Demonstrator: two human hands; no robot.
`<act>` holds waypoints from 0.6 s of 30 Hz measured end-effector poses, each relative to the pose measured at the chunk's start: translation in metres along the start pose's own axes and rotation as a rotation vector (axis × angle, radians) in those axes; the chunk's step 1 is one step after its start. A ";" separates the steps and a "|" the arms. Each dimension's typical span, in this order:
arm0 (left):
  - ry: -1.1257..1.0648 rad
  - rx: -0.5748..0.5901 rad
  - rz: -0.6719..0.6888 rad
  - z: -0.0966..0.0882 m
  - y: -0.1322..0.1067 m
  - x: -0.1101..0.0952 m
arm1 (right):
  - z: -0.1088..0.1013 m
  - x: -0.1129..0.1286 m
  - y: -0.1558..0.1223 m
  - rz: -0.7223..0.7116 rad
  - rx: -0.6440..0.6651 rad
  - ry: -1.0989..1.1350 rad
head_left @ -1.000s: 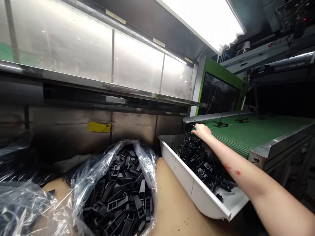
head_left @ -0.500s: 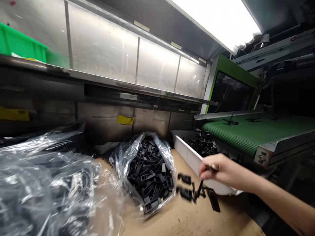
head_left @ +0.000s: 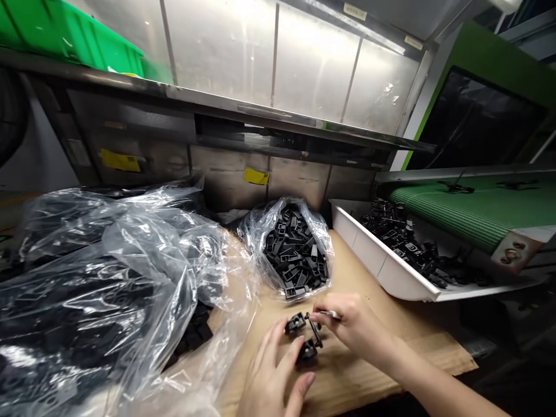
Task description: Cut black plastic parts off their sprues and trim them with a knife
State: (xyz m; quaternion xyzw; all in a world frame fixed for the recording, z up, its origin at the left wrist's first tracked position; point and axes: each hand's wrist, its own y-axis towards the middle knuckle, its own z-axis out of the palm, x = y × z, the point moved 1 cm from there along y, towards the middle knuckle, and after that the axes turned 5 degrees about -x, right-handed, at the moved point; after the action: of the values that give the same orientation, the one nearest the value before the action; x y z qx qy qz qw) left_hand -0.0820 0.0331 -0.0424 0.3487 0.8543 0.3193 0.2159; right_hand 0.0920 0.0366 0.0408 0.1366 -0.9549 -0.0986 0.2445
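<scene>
Left hand (head_left: 271,370) has joined right hand (head_left: 354,327) on black plastic parts (head_left: 296,323).

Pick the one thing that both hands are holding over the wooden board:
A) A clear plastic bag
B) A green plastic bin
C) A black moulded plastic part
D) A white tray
C. The right hand and left hand hold a black moulded plastic part between them, above the wooden board.
</scene>
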 end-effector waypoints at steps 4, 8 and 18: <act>0.141 0.058 0.097 0.007 0.005 -0.002 | 0.024 0.019 0.001 -0.019 0.084 0.019; 0.200 0.075 0.155 0.014 0.004 0.001 | 0.012 0.000 0.007 0.132 0.151 0.178; 0.255 0.060 0.303 0.014 0.003 0.012 | -0.010 -0.075 -0.026 0.565 0.065 0.520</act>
State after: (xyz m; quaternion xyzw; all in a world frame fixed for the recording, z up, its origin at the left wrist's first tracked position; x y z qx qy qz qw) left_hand -0.0806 0.0489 -0.0516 0.4364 0.8216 0.3641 0.0447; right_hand 0.1657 0.0335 0.0097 -0.1038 -0.8637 0.0409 0.4915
